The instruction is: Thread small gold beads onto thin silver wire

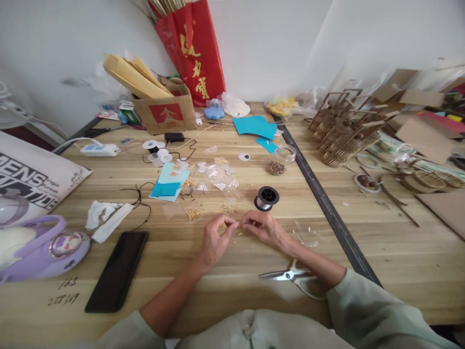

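My left hand (215, 238) is pinched, thumb against forefinger, just above the table. Fingertip to fingertip with it, my right hand (264, 229) is closed in a pinch too. Whatever sits between the fingers is too small to make out. Small gold beads (240, 234) lie on the wood under the fingertips. Piles of gold beads (194, 214) are just beyond the left hand. A black spool of thin clear line (266, 198) stands behind the right hand. White-handled scissors (289, 275) rest below the right forearm, partly hidden by it.
A black phone (116, 271) and a purple bottle (43, 247) are at the left. Blue cards (167, 186) and small silver packets (220, 174) lie farther back. A cardboard box (165, 114) and red bag (199, 53) stand at the wall. Brown wooden racks (341, 128) are at the right.
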The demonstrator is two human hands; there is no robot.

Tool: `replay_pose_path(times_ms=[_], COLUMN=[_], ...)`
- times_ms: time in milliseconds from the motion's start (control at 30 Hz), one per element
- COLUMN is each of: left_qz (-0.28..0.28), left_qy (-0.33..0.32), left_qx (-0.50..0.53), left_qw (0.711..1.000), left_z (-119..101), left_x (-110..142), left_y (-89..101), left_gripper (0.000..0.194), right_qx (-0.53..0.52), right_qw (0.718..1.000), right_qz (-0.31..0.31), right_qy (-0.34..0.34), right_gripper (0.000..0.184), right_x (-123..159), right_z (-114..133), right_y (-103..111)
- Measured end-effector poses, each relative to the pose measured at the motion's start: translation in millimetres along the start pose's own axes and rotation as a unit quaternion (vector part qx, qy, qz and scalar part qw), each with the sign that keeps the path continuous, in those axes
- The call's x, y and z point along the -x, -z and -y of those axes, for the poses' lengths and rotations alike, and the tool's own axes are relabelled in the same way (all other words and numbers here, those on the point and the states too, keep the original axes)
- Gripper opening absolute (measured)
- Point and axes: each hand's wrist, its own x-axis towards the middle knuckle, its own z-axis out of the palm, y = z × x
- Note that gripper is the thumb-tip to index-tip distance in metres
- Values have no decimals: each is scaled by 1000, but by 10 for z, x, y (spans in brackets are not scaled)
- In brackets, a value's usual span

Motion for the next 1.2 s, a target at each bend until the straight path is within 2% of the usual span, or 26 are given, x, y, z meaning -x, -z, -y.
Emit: replay_pose_path(times_ms=[133,200,300,467,567,700,767,833,900,1000,1133,1200], left_qz=[4,27,66,108,128,133,136,142,147,157,166,169], left_qy=[13,17,-13,-86,-102,-110,-114,-120,-128,-147,-176,-187], left_qx=[-26,-53,-115,-202,-242,-270,-274,-279,-287,-297,-317,-330], left_qw=[1000,998,991,969,956,947,945,942,938,930,917,909], left_z=[58,111,208,350,378,385,396,407,412,404,387,384], left_x=[-161,-231,-286,-258,-231,-230,-236,-240,-238,-234,-239,-245], left_y=[185,283,364,269,186,154,156,154,147,135,130,126], left_gripper=[13,10,7,9,9,9,8,9,10,15,19,20], right_qx=[60,72,86,83,45,-82,-111,-81,-8,130,281,298], right_qw=[997,996,994,993,997,993,985,980,970,945,924,921], right_qz=[-12,-22,-19,-8,-23,-86,-132,-179,-214,-228,-169,-178], right_qy=[45,57,67,78,52,-21,-7,43,113,196,199,176], right_gripper=[14,14,14,16,17,20,18,13,6,7,9,8], right_x=[-85,-106,-106,-83,-83,-75,-58,-37,-21,-25,-67,-75], right_z=[-140,-201,-256,-287,-287,-220,-151,-75,-9,42,44,47], right_y=[-17,-36,-69,-124,-127,-42,32,114,199,328,506,601])
